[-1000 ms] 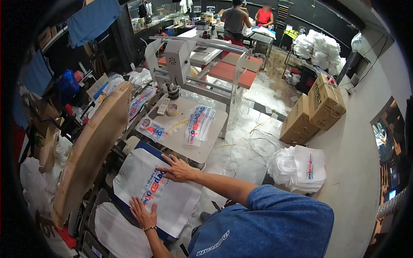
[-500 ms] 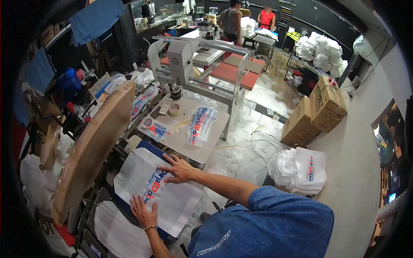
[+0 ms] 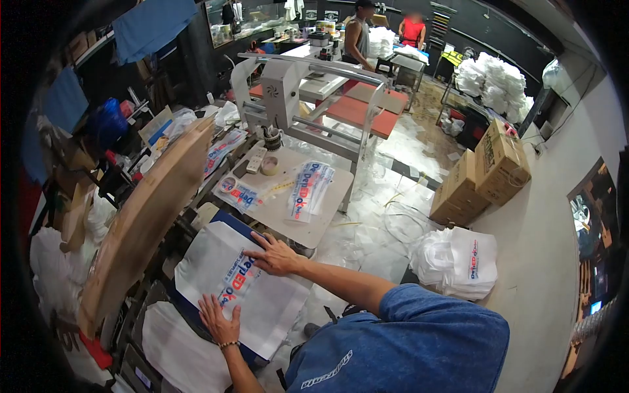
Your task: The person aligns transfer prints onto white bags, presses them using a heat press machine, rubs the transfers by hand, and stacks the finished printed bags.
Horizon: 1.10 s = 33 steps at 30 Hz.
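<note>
A white fabric bag (image 3: 262, 311) with red and blue lettering lies flat on a dark blue platen (image 3: 190, 298). My left hand (image 3: 219, 319), with a beaded bracelet at its wrist, rests palm down on the bag near the bottom of the lettering, fingers spread. Across the upper part of the print lies my right hand (image 3: 275, 255), its fingers stretched out over the fabric near the platen's far edge. Neither hand grips anything. Beyond the bag, a beige board (image 3: 268, 216) carries printed transfer sheets (image 3: 309, 193) and a roll of tape (image 3: 269, 166).
A large brown padded panel (image 3: 147, 223) stands raised at the left. Behind the board is a grey metal press frame (image 3: 278, 95). Printed white bags (image 3: 455, 262) are stacked at right, near cardboard boxes (image 3: 501, 160). Two people (image 3: 357, 39) are at the back tables.
My view has shifted slightly. Both hands stay flat on the bag with hardly any movement. At the back, the person in the grey top has turned and reaches toward a table.
</note>
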### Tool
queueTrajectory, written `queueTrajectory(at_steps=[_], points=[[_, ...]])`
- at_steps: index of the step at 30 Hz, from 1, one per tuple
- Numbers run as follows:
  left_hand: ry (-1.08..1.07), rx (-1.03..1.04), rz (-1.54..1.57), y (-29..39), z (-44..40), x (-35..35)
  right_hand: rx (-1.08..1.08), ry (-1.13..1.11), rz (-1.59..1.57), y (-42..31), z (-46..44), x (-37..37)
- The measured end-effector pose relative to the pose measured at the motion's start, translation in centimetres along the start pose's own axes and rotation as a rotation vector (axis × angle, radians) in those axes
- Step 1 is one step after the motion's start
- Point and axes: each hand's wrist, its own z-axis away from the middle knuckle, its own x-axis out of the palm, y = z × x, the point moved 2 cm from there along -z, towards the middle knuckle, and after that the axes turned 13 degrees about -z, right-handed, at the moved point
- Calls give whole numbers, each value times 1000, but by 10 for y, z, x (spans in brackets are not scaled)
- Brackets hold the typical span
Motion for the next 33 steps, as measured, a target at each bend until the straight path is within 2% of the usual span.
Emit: queueTrajectory(at_steps=[4, 15, 20, 22, 24, 26, 27, 31, 33], points=[[-6, -1, -17, 3, -1, -4, 4, 37, -15, 5, -2, 7], [-1, 21, -70, -2, -1, 5, 28, -39, 29, -7, 0, -9], [69, 79, 68, -18, -7, 15, 13, -24, 44, 2, -1, -1], [-37, 12, 69, -17, -17, 5, -42, 22, 37, 7, -3, 3], [67, 29, 119, -20, -25, 2, -12, -18, 38, 9, -4, 4], [104, -43, 109, -21, -21, 8, 17, -38, 2, 7, -4, 0], [235, -39, 110, -21, -17, 13, 24, -32, -26, 6, -3, -1], [339, -84, 173, -17, -14, 4, 59, -30, -31, 2, -4, -2], [296, -112, 187, -23, -16, 9, 50, -30, -36, 0, -5, -2]])
